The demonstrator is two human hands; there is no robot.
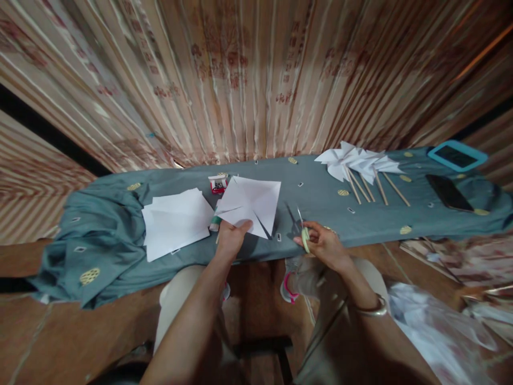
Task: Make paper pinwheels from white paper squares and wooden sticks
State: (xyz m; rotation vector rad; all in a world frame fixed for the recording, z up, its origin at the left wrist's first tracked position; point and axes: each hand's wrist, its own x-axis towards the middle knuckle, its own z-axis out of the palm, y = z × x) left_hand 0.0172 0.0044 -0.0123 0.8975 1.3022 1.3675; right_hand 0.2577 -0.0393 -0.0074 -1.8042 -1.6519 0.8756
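Two bare forearms (196, 315) reach in over the knees, the right one wearing a metal bracelet (377, 307); the left hand (231, 239) grips a square white sheet (258, 200) by its near edge, thumb on top; slits run into the sheet from its corners, and it is held over the middle of the table (316, 182); the right hand (324, 243), just to its right, has its fingers around the pale green handles of the scissors (305, 239), whose tip points away from the body; left of the sheet lies a loose stack of white paper (176, 216), with a green-and-white roll (215, 223) between them and a small red box (218, 185) behind; farther right, folded white paper pieces (355, 159) overlap, four wooden sticks (380, 187) extending from them; beyond lie a dark phone (448, 192) and a blue-framed tablet (457, 155).
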